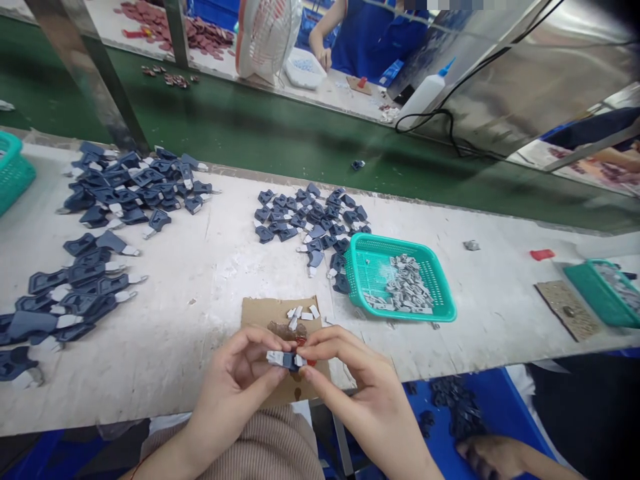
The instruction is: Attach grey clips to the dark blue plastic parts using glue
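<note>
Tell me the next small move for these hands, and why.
Probably, the right hand should gently press the small white plastic piece against the dark-blue, pale-ended plastic part while the left hand steadies it. The right hand pinches at that white piece, and the left holds the part's other end. Whether the piece is fully seated, I cannot tell.

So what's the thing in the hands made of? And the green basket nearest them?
The small piece looks like smooth, dull plastic, with even blue and pale grey parts; that's a guess. The basket seems shinier plastic, with neat moulded-looking holes.
</note>
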A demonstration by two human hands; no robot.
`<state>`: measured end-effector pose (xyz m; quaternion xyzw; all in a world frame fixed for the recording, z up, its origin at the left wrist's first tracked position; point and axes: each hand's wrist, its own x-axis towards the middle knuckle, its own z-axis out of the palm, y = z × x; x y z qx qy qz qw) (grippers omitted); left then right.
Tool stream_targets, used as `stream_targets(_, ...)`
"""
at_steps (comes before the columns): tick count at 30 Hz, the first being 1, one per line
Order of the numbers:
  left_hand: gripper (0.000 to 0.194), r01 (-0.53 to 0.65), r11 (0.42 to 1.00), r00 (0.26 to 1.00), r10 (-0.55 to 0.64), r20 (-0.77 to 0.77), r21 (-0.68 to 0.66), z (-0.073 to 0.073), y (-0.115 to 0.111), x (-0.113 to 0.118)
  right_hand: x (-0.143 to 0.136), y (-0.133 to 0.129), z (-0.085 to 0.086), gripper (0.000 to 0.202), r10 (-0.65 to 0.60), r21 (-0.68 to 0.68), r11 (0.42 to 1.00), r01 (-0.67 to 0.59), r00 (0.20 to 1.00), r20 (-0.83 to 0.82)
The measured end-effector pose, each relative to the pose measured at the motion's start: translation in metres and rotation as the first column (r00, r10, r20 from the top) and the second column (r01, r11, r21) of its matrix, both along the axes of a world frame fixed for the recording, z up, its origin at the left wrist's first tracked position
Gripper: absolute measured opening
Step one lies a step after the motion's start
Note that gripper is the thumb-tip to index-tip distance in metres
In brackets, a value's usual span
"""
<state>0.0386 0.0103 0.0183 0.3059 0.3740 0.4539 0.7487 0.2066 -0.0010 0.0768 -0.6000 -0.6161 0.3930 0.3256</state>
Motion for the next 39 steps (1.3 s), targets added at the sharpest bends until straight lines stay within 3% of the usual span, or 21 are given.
stream_targets(8,0.008,-0.051,0.999,0.998,0.051,0.035,-0.002,0.002,-0.002,0.002,-0.002,0.002,0.0,0.011,0.001,-0.065,0.998,-0.004,0.999,-0.036)
stream_targets(15,0.011,-0.025,0.999,0.999,0.024,0.048,0.025,0.0,0.0,0.002,0.002,0.001,-0.003,0.007,-0.032,-0.111,0.994,0.018,0.992,-0.121)
stream_targets(22,0.018,0.017,0.999,0.99,-0.023,0.138,0.039,0.0,0.004,0.004,0.008,-0.001,-0.011,0.014,-0.078,-0.165,0.986,0.026,0.945,-0.318)
stream_targets(30,0.022,0.02,0.997,0.983,-0.033,0.18,0.078,-0.003,0.005,0.007,0.008,-0.003,-0.013,0.008,-0.08,-0.185,0.982,0.026,0.955,-0.287)
stream_targets(36,0.021,0.027,0.997,0.977,-0.042,0.21,0.075,-0.005,0.006,0.008,0.007,-0.002,-0.016,0.016,-0.091,-0.206,0.978,0.021,0.938,-0.334)
stream_targets(39,0.02,0.037,0.998,0.976,-0.046,0.211,0.047,-0.003,0.007,0.009,0.006,0.0,-0.017,0.006,-0.101,-0.202,0.979,0.026,0.922,-0.373)
